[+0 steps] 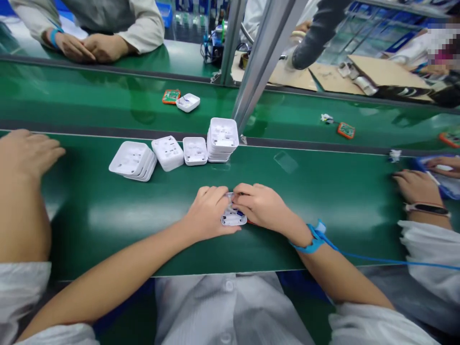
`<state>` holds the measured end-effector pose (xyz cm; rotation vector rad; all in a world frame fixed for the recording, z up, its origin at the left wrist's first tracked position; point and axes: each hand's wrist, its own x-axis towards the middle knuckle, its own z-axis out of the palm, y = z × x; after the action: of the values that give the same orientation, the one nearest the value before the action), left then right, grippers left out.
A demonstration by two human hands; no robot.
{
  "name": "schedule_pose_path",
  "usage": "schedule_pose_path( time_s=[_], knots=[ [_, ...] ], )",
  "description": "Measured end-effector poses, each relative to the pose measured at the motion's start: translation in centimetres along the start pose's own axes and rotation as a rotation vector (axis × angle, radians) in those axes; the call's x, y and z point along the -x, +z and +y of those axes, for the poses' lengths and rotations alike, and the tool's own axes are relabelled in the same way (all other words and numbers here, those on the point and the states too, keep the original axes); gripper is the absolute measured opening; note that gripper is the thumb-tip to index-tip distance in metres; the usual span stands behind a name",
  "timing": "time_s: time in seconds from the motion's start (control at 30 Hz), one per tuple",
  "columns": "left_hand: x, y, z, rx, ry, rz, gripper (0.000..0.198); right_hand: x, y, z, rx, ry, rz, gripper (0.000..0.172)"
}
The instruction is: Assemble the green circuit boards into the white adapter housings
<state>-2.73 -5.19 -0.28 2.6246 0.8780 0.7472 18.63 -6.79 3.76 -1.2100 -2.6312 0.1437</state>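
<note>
Just above the green bench, a small white plastic housing (233, 219) sits between my two hands, its open inside facing up. My left hand (210, 213) is closed round its left side, thumb along the near edge. At the housing's upper right, the fingers of my right hand (262, 206) are pinched together over the inside; what they hold is hidden. A sliver of something orange-red (250, 222) shows under my right hand. A blue wrist strap (313, 241) with a cord circles my right wrist.
Behind my hands stand stacked white housings (223, 134), more stacked housings (131, 160) and a single housing (195, 151). A clear film piece (286, 162) lies right of them. Orange-framed circuit boards (346, 130) rest on the conveyor (287, 117) beyond. A metal post (266, 62) rises there. Co-workers' arms flank me.
</note>
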Motion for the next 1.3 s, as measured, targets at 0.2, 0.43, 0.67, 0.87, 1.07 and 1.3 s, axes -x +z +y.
schedule_pose_path(
  time_s=[0.2, 0.43, 0.67, 0.87, 1.07, 1.3],
  knots=[
    [0.0, 0.0, 0.2, -0.053, 0.073, 0.06, 0.044, 0.1, -1.3, -1.4, 0.032, 0.024, 0.004, 0.028],
    [0.2, -0.4, -0.2, -0.071, 0.082, -0.008, 0.056, 0.6, 1.0, -3.1, 0.1, 0.111, 0.114, 0.022],
    [-0.3, -0.8, -0.8, 0.203, -0.043, -0.077, 0.059, 0.8, 1.3, -2.8, 0.155, 0.074, 0.169, 0.019],
    [-0.4, -0.8, -0.8, 0.261, -0.081, -0.067, 0.056, 0.4, 1.7, -2.5, 0.058, 0.08, 0.192, 0.015],
    [-0.4, -1.0, -0.7, 0.257, -0.085, -0.081, 0.054, 0.4, 1.9, -2.7, -0.07, 0.152, 0.185, 0.016],
    [-0.6, -0.8, -0.8, 0.271, -0.082, -0.081, 0.05, -0.3, 1.3, -3.2, 0.028, 0.125, 0.018, 0.017]
  ],
)
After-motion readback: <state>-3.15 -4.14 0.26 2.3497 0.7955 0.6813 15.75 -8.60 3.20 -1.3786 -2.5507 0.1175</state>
